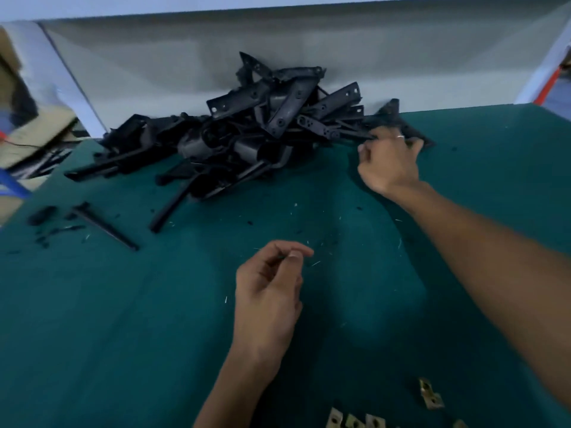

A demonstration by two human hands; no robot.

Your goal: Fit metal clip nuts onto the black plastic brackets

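Brackets [265,118] of black plastic lie heaped against the pale back wall of a green-covered workbench [123,319], with a few loose black pieces [105,225] scattered toward the left edge. A person's right hand [390,162] reaches to the right end of the heap, fingers curled onto a flat black bracket [401,125] at the pile's edge; motion blur makes it hard to say whether the piece is firmly gripped or only being touched and drawn out. The left hand [268,288] hovers over the middle of the bench, thumb and forefinger brought together as if pinching something very small; whether anything sits between them cannot be told. Brass-coloured metal clip nuts [355,421] wait at the near edge of the bench, three or four in a row at the bottom of the head view and another pair [430,396] just to their right, all well apart from both hands. Fine pale slivers [315,263] dot the cloth. A cardboard box [27,118] stands off the bench at far left.

Judging by the scene, the work appears to be at the pick-up stage of one cycle: a bracket is being selected, no nut is in hand, and no bracket in view clearly carries a fitted clip. The large pile suggests much of the job remains.
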